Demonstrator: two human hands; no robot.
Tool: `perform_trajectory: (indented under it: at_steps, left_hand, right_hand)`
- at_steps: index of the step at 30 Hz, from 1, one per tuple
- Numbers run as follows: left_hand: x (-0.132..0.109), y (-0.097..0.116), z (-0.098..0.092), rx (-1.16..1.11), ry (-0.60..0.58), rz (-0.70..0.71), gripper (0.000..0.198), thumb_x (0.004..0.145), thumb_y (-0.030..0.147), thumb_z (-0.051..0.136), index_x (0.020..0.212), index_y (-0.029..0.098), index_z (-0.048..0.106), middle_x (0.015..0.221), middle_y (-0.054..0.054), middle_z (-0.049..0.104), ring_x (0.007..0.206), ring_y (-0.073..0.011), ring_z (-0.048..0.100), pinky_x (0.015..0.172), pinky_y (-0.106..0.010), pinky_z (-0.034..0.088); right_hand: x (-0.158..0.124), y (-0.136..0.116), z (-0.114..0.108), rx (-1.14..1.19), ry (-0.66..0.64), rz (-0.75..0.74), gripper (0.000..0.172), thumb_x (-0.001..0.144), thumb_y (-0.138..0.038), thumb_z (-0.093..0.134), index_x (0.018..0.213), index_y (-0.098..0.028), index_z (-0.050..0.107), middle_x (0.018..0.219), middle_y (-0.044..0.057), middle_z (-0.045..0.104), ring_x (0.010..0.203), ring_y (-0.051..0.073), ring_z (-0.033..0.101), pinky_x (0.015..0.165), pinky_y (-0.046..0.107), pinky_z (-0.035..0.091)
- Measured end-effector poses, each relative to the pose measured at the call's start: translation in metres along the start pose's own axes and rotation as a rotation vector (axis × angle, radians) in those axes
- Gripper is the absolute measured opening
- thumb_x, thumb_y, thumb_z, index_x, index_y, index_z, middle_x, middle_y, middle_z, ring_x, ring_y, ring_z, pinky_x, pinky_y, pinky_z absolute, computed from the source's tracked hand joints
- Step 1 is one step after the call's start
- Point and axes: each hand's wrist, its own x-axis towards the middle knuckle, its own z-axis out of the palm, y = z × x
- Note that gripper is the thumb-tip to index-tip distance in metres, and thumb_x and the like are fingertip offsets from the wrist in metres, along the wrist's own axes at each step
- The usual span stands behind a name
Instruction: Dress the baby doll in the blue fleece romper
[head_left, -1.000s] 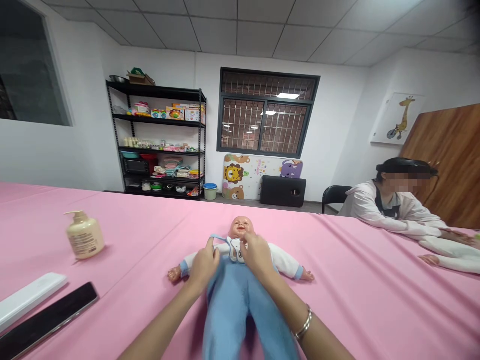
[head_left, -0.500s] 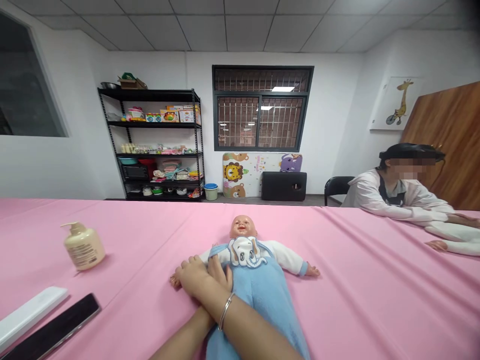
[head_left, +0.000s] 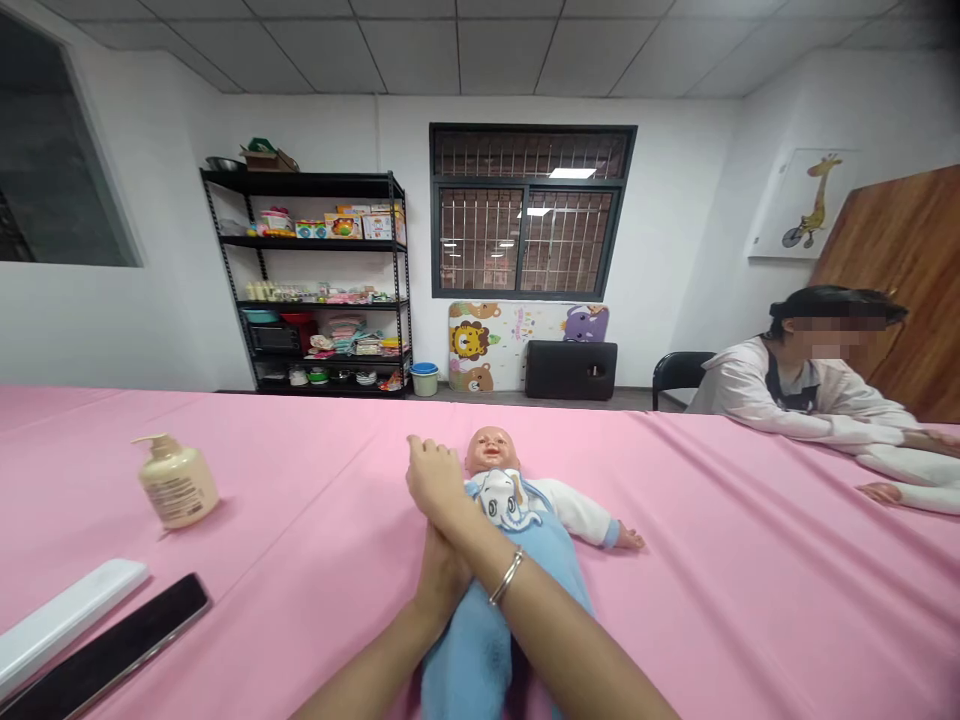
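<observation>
A baby doll (head_left: 491,590) lies on its back, face up, in a blue and white outfit with an elephant on the chest. My right hand (head_left: 435,478), with a silver bangle (head_left: 507,577) on the wrist, is closed at the doll's shoulder on the left of the view, where the doll's arm is covered from sight. Beneath my right wrist, my left hand (head_left: 444,572) rests against the doll's side; its fingers are hidden. My forearms cross over the blue outfit. The doll's other arm (head_left: 592,515) stretches out to the right on the cloth.
On the pink tablecloth (head_left: 300,620) at left are a cream pump bottle (head_left: 178,485), a white oblong case (head_left: 71,615) and a black phone (head_left: 120,645). A person (head_left: 802,375) sits at right beside another doll (head_left: 911,480). A stocked black shelf (head_left: 307,243) stands behind.
My right hand has moved up and to the right, from the doll's outstretched forearm to near its shoulder. The doll's hand on that side has gone from view, and my left fingers became hidden.
</observation>
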Motion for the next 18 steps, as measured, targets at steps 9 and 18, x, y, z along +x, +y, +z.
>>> perform_trajectory:
  at_steps: [9, 18]
  left_hand:
    - [0.006, 0.022, -0.007, 0.243, 0.253, 0.160, 0.036, 0.086, 0.017, 0.034, 0.122, 0.012, 0.037, 0.111, -0.017, 0.044, 0.110, -0.0293, 0.043, 0.088, -0.050, 0.043]
    - [0.024, 0.032, -0.028, 0.097, 0.043, 0.015, 0.047, 0.077, 0.011, 0.044, 0.124, 0.013, 0.038, 0.129, -0.015, 0.041, 0.127, -0.0282, 0.031, 0.101, -0.049, 0.033]
  right_hand:
    - [-0.024, 0.030, -0.040, 0.085, -0.202, 0.195, 0.041, 0.090, -0.037, 0.028, 0.097, -0.013, 0.060, 0.099, 0.014, 0.062, 0.095, 0.023, 0.057, 0.078, 0.031, 0.041]
    - [-0.042, 0.043, -0.057, -0.061, -0.277, 0.054, 0.047, 0.083, -0.049, 0.041, 0.096, -0.010, 0.065, 0.095, 0.018, 0.063, 0.092, 0.028, 0.059, 0.074, 0.034, 0.042]
